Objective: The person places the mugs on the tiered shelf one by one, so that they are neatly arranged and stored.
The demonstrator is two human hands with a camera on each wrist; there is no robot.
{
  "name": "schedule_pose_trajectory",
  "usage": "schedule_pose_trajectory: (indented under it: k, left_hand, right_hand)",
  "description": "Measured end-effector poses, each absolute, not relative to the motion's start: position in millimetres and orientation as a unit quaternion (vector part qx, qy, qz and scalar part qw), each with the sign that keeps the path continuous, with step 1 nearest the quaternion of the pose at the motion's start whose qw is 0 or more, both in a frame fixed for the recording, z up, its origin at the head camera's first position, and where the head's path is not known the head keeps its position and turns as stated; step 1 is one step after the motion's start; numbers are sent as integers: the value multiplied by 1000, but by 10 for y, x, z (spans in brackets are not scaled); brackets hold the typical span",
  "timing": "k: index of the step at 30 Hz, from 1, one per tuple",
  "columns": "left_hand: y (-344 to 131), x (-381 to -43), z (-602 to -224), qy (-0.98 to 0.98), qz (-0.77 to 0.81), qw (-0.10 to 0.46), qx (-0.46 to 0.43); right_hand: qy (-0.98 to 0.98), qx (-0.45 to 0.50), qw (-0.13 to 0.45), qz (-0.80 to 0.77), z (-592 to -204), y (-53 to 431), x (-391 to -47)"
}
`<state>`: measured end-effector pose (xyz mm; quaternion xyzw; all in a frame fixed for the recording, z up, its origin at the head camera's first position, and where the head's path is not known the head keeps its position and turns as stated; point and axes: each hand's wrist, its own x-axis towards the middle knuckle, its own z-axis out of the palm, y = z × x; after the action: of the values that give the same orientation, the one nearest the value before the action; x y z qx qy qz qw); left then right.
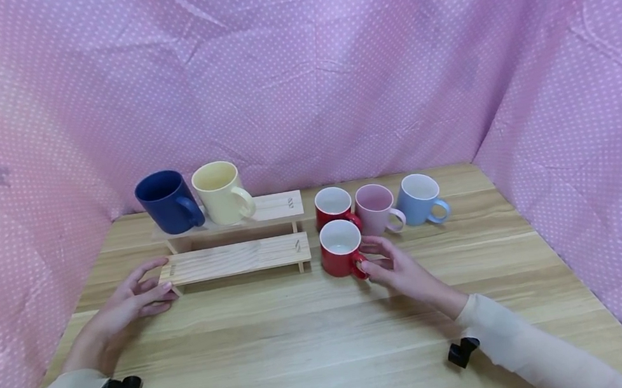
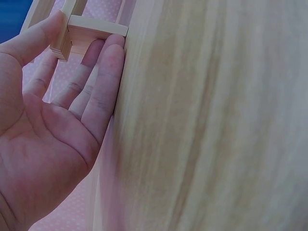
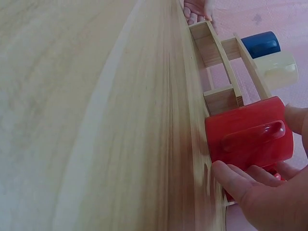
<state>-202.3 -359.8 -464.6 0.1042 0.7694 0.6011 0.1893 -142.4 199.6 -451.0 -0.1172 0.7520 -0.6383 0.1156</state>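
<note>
My left hand (image 1: 127, 302) is at the left end of the two-tier wooden rack (image 1: 237, 258), thumb and index finger on opposite edges of the lower board. In the left wrist view the other fingers (image 2: 103, 79) stretch out beside the rack's leg. My right hand (image 1: 396, 265) is at the front red mug (image 1: 336, 259), which has a white inside and stands upright. The right thumb is by the mug's handle, and the other fingers spread along its far side. In the right wrist view the handle (image 3: 252, 136) shows uncovered between thumb and fingers.
On the rack's upper board stand a dark blue mug (image 1: 165, 207) and a cream mug (image 1: 218, 198). Close behind the front red mug are a second red mug (image 1: 325, 218), a pink mug (image 1: 370, 216) and a light blue mug (image 1: 413, 208). Pink dotted cloth (image 1: 328, 89) surrounds the table.
</note>
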Motion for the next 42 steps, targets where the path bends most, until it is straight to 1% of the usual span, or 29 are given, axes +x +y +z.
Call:
schedule_pose_trajectory:
  k: [21, 31, 42]
  left_hand:
    - [-3575, -2044, -4676, 764, 606, 197, 100]
    - [-3587, -2039, -4614, 765, 604, 198, 105]
    - [-3605, -2042, -4643, 755, 616, 201, 104]
  right_hand:
    - [733, -58, 158, -659, -4543, 1971, -1424]
    - [736, -33, 180, -652, -4523, 1932, -1437]
    - [757, -57, 184, -624, -4526, 1904, -1444]
